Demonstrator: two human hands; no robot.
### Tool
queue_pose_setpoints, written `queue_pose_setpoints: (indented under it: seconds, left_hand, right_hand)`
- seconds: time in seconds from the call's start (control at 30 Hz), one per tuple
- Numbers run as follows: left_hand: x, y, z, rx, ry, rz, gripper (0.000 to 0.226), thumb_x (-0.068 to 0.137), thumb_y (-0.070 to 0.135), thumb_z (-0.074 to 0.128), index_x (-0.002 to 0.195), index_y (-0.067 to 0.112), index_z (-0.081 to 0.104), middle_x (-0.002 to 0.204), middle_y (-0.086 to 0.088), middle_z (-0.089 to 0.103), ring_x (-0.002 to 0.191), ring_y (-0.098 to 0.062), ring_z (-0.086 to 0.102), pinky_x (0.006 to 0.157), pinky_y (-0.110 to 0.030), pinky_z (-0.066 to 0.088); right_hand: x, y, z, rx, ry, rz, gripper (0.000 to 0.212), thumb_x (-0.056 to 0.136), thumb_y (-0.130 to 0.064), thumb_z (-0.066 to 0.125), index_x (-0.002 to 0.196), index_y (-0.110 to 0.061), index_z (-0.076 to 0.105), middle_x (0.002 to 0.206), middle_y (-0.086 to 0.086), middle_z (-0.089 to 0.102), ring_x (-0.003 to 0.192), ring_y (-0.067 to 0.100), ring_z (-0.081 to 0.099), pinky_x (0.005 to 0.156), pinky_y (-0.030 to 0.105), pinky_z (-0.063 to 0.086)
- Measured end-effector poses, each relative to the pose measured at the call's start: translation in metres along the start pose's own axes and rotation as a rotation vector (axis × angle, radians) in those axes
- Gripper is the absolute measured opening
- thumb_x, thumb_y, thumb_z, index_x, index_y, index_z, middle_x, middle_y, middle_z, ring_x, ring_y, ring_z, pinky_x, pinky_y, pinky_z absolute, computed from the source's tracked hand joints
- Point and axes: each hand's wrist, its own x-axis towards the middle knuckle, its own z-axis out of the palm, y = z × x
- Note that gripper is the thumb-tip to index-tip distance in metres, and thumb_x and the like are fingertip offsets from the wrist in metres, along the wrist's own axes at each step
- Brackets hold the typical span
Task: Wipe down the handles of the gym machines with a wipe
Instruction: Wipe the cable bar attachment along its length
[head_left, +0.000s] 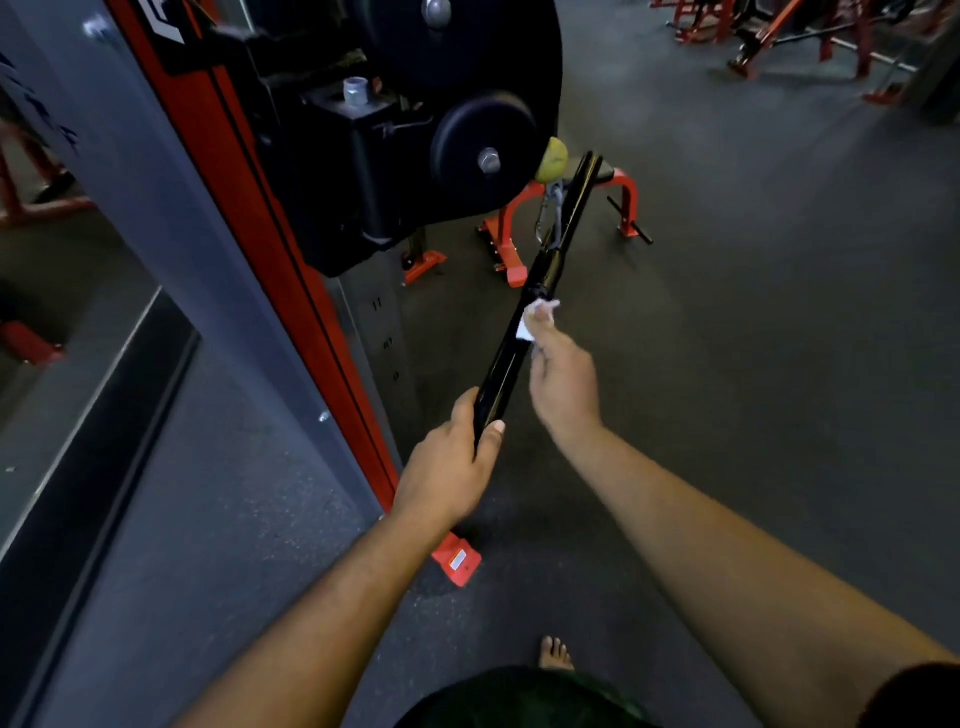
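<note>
A long black bar handle hangs from a carabiner and cable beside the red cable machine, slanting from upper right to lower left. My left hand grips the bar's near end, thumb on top. My right hand pinches a small white wipe and holds it against the right side of the bar's middle.
Black pulley wheels and the weight stack stand at upper left, close to the bar. A yellow ball stop sits by the cable. A low red bench frame is behind. More red machines stand at top right. My bare foot is on the dark floor.
</note>
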Motion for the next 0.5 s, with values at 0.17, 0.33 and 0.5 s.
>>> queue_pose_setpoints:
  seconds: [0.17, 0.33, 0.5]
  left_hand:
    - [0.003, -0.017, -0.011, 0.055, 0.055, -0.016, 0.055, 0.106, 0.052, 0.040, 0.154, 0.027, 0.028, 0.123, -0.008, 0.067, 0.102, -0.027, 0.067, 0.066, -0.034, 0.042]
    - [-0.004, -0.022, -0.016, -0.003, 0.088, -0.012, 0.055, 0.103, 0.059, 0.044, 0.148, 0.029, 0.037, 0.124, -0.005, 0.066, 0.103, -0.027, 0.066, 0.071, -0.032, 0.043]
    - [-0.026, -0.032, -0.020, 0.214, 0.139, 0.046, 0.058, 0.101, 0.067, 0.033, 0.146, 0.031, 0.034, 0.121, -0.001, 0.066, 0.094, -0.024, 0.069, 0.069, -0.039, 0.057]
  right_hand:
    - [-0.072, -0.008, -0.004, -0.029, -0.208, -0.431, 0.043, 0.099, 0.001, 0.046, 0.140, -0.004, 0.059, 0.147, 0.011, 0.056, 0.136, 0.016, 0.052, 0.106, 0.042, 0.050]
    - [0.003, -0.033, -0.033, -0.167, -0.171, -0.513, 0.052, 0.093, 0.016, 0.043, 0.138, -0.004, 0.060, 0.152, 0.007, 0.051, 0.142, 0.020, 0.047, 0.119, 0.034, 0.036]
    - [0.059, -0.035, -0.016, -0.831, -0.459, -0.399, 0.028, 0.087, -0.002, 0.053, 0.110, -0.007, 0.067, 0.120, 0.018, 0.065, 0.120, 0.039, 0.056, 0.100, 0.044, 0.045]
